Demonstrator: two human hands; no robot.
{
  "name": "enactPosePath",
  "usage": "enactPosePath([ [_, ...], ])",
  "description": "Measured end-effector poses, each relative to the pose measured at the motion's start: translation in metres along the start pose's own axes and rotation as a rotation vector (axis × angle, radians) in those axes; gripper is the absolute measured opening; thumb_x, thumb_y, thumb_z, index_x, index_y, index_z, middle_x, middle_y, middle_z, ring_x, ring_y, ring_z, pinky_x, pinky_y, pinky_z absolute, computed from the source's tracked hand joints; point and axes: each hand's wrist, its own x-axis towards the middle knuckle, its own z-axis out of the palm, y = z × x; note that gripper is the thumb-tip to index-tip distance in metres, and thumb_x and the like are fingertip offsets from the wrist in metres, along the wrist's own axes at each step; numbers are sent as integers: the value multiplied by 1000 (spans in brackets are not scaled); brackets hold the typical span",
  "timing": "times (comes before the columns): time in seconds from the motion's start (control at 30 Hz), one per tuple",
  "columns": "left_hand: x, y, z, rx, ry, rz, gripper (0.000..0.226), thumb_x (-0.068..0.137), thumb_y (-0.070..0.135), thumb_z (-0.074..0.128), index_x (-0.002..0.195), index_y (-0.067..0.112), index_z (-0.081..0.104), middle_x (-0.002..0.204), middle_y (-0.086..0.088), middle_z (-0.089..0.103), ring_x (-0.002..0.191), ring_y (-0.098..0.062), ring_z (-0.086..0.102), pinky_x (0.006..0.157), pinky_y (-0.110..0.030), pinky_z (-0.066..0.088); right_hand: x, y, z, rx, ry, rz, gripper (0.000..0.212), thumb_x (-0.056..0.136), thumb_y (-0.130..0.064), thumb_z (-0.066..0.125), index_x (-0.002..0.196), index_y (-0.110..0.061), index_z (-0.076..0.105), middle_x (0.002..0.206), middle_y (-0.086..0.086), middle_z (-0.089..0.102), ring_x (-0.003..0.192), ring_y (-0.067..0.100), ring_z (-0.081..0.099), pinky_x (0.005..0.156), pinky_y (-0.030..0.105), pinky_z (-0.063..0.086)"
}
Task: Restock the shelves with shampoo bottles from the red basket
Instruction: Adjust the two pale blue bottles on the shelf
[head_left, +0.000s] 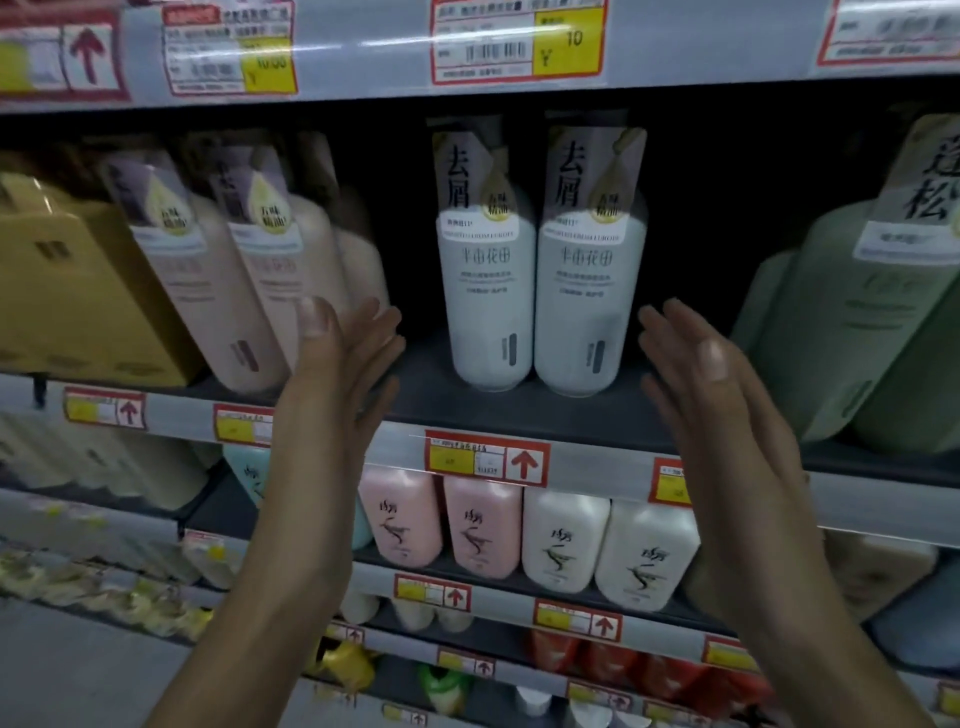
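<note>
Two white shampoo bottles (488, 291) (589, 296) stand upright side by side on the middle shelf (519, 415), each with a tall card tag at its neck. My left hand (337, 374) is raised just left of them, fingers straight, palm turned toward the bottles, holding nothing. My right hand (717, 395) mirrors it on the right side, fingers straight and apart from the bottles. Neither hand touches a bottle. The red basket is out of view.
Pink bottles (249, 280) lean at the left beside a yellow box (78, 291). Green bottles (872, 312) fill the right. The lower shelf holds pink (441, 525) and white squat bottles (608, 551). Price tags line each shelf edge (483, 460).
</note>
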Motion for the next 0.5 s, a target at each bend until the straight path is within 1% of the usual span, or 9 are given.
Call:
enactPosePath([
  [0.07,3,-6,1,56,-47,54,76,86,73,42,142,23,51,138,9,62,127,-4,58,112,-33,41,9,1,2,-15,10,17,61,86,-62,49,143,-42,45,141,-30,51,128,-15,45,105,21,39],
  [0.13,14,-15,3,129,-89,77,66,85,73,47,136,33,53,137,15,61,126,0,57,111,-33,41,22,6,7,-42,65,27,61,88,-57,52,145,-39,43,142,-30,49,125,-19,44,102,11,42],
  [0.17,20,-19,5,155,-110,89,58,86,71,51,132,36,55,137,17,60,126,2,56,111,-33,42,29,10,7,-52,90,25,61,89,-55,53,147,-38,42,145,-28,47,128,-18,43,105,11,40],
  [0.2,26,-22,9,167,-125,102,55,86,69,55,132,37,55,136,19,60,125,3,56,111,-33,42,36,14,9,-65,96,23,63,90,-54,55,148,-37,40,149,-25,44,132,-14,40,110,15,37],
  [0.27,39,-26,17,188,-153,126,58,86,59,61,137,31,54,135,18,61,123,6,56,106,-25,46,51,22,10,-92,119,21,68,90,-52,59,151,-33,35,154,-19,39,139,-5,36,117,28,34],
  [0.33,52,-30,23,212,-194,163,54,91,43,64,140,25,52,133,16,63,121,8,57,99,-16,49,65,31,10,-117,126,15,72,91,-48,63,153,-28,32,155,-14,38,141,0,35,118,34,34],
  [0.43,74,-38,25,245,-253,184,53,94,28,66,143,18,48,133,11,63,118,6,59,92,-12,50,83,41,11,-159,91,2,77,90,-41,70,153,-21,31,151,-9,45,137,4,44,112,34,43],
  [0.5,85,-42,24,252,-294,192,54,93,22,68,143,15,47,134,7,64,120,0,61,95,-17,51,92,44,11,-148,66,10,72,89,-31,73,149,-16,37,143,-6,55,127,3,54,103,27,51],
])
